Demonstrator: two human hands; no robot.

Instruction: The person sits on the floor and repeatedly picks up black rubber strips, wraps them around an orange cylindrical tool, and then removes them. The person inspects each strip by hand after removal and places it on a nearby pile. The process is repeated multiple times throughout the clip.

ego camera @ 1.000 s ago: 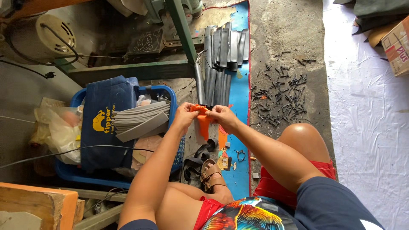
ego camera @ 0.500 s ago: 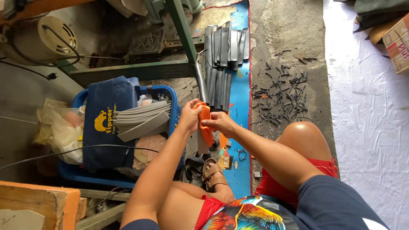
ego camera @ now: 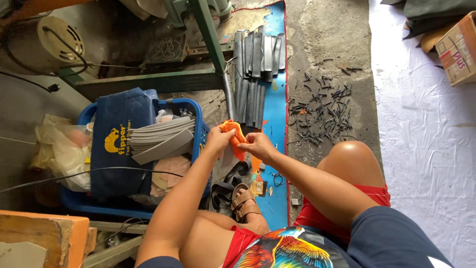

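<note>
- The left hand and the right hand meet near the centre of the head view, both closed on one orange strip.
- The orange strip runs bent between the two hands; its top end sits at the left fingertips, and its lower part passes under the right hand's fingers toward 6 o'clock. The material appears soft and flexible.
- Step in hand, as a judgement: the strip is being folded or worked between the fingers, held in the air above the blue mat, not resting on anything.
- At 12 o'clock from the hands, a stack of grey strips lies on the blue mat, laid roughly parallel.
- At 2 o'clock, small dark offcuts are scattered on the concrete floor.
- At 9 o'clock, a blue basket holds a navy bag and several grey curved sheets.
- At 6 o'clock, a foot in a brown sandal rests on the mat edge, close under the hands.
- Next move, as a judgement: any further bend calls for both grips to stay firm, with the fingers shifted along the strip so that it does not spring open.
- Whether the strip is one piece or two pressed together cannot be told.
</note>
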